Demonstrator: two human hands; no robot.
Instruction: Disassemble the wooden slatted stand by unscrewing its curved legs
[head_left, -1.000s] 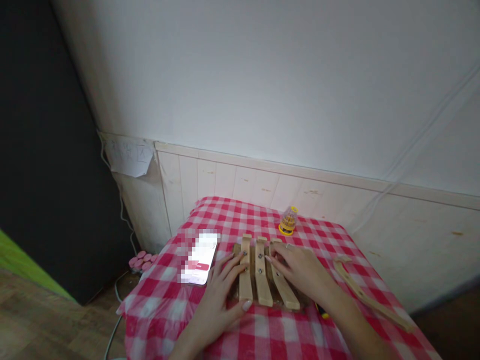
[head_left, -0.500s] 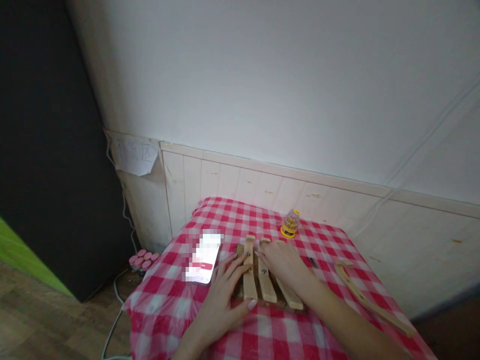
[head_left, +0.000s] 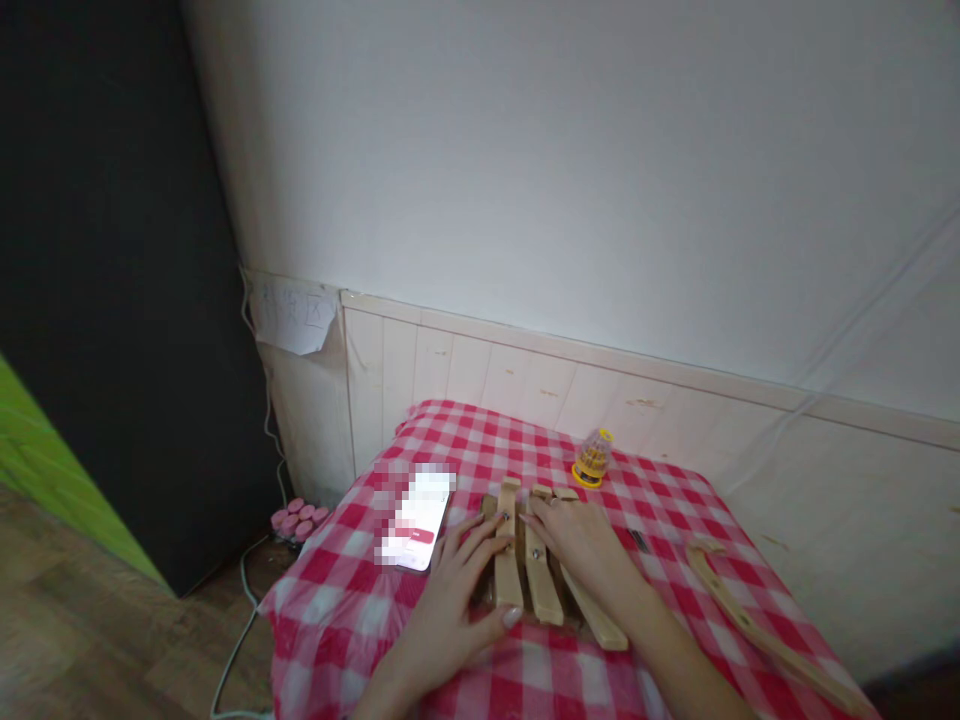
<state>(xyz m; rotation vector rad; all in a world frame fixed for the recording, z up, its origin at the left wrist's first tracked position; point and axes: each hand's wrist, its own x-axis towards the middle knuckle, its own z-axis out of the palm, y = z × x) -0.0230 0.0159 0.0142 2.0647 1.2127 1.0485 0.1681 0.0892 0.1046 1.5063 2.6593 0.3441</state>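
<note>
Several pale wooden strips, with metal screws in two of them, lie side by side on a brownish base (head_left: 487, 505) in front of me. My left hand (head_left: 454, 600) is stretched over the left strip (head_left: 508, 580), fingers spread, fingertips on its upper half and thumb by its near end. My right hand (head_left: 581, 535) lies over the far part of the right strip (head_left: 606, 622), its fingers curled down around the wood. The middle strip (head_left: 541, 588) lies between my hands, its far part close to my right fingertips. My right palm hides part of the right strip.
A lit phone (head_left: 416, 520) lies left of the strips. Behind stands a yellow-based screwdriver bit holder (head_left: 592, 460). On the right are small dark metal pieces (head_left: 637, 541) and a loose curved wooden strip (head_left: 750, 625). The checked tablecloth (head_left: 480, 440) reaches the panelled wall.
The whole view has shifted, so everything sits slightly lower and further right. The right strip's near end seems to have slid a little outward to the right. Both hands keep nearly the same pose.
</note>
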